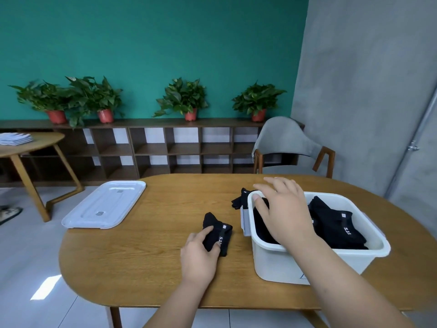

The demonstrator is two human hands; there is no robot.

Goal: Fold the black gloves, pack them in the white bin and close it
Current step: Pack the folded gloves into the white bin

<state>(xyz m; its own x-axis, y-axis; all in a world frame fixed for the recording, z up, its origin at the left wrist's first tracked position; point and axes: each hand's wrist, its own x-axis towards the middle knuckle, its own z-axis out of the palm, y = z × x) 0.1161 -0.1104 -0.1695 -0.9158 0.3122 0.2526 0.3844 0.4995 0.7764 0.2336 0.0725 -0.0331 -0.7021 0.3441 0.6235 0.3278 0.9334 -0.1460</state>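
The wooden table (153,268) bears a white lid (104,204), folded black glove (212,223), loose glove (238,200) and white bin (283,263).

An oval wooden desk (153,268) stands on a pale tiled floor (23,256). Behind it, a grey chair (281,140) with wooden arms sits near a grey wall (366,91). A dark cubby shelf (165,150) along the green wall (142,43) bears four potted plants (182,95). At left, a smaller desk (40,141) carries a white stack (15,138).

- potted plants (42,95) (99,95) (183,97) (259,98): 4
- worktops (153,256) (40,140): 2
- chair (283,138): 1
- white bin (295,263): 1
- lid (106,204): 1
- black gloves (210,221) (238,200) outside bin: 2 bundles; inside bin: count unclear
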